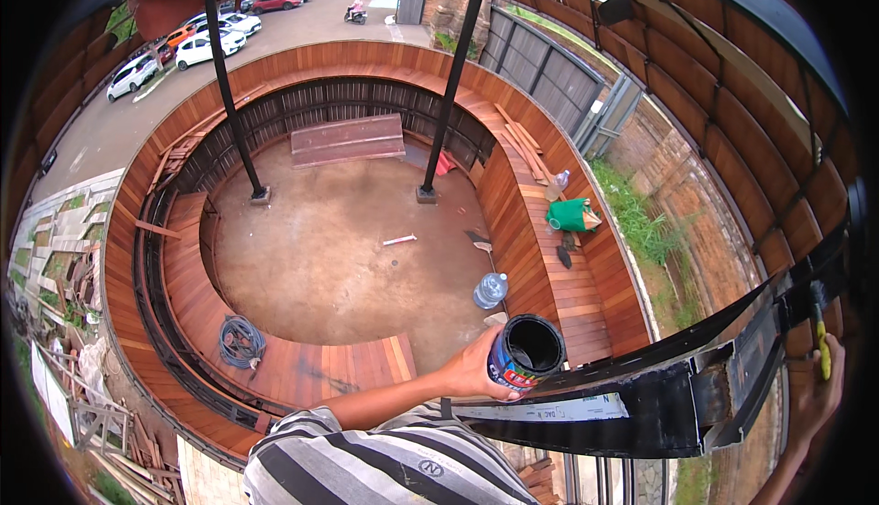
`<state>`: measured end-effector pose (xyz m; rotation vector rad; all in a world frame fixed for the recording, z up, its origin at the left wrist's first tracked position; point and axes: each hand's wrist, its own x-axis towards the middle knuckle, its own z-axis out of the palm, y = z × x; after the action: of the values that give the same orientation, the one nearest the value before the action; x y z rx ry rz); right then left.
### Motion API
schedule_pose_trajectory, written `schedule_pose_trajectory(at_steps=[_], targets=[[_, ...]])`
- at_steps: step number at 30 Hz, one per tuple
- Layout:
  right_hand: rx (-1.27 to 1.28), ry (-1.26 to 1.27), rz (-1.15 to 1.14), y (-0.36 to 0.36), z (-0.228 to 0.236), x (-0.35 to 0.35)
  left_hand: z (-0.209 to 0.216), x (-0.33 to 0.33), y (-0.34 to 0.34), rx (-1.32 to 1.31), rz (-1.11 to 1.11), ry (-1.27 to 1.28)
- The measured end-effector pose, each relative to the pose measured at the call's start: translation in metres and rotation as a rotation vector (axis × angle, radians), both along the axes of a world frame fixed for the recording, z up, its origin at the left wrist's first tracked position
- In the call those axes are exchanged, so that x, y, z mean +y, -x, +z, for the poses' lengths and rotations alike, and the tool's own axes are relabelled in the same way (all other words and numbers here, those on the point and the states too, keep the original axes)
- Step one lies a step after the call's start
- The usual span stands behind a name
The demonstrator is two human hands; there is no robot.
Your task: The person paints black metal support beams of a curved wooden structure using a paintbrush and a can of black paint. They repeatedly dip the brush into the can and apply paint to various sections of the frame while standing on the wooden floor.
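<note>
A paint can with a colourful label and a blackened rim is gripped in my left hand, its open mouth showing dark paint inside. At the far right, my right hand is closed around the yellow handle of a paintbrush. The brush's bristle end points up against a dark metal frame. Below and right of the can runs a black steel beam, with a pale printed strip stuck on it and a rusty, uncoated patch near its end.
Far below lies a round sunken seating area with wooden benches. Two black posts rise from its floor. A coiled hose or cable, a water jug and a green bag lie there. Curved roofing overhangs the right.
</note>
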<state>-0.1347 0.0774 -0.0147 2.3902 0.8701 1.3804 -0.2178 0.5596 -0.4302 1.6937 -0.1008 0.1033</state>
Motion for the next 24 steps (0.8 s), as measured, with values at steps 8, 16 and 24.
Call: schedule_pose_trajectory(at_steps=[8, 16, 24], targets=[[-0.031, -0.525, 0.279, -0.020, 0.033, 0.014, 0.028, -0.004, 0.009, 0.041, 0.049, 0.032], [-0.391, -0.468, 0.422, -0.005, 0.101, -0.013, 0.021, -0.022, 0.005, 0.012, 0.072, 0.056], [-0.319, -0.446, 0.423, -0.007, 0.076, -0.007, 0.027, -0.027, 0.009, -0.067, 0.098, 0.164]])
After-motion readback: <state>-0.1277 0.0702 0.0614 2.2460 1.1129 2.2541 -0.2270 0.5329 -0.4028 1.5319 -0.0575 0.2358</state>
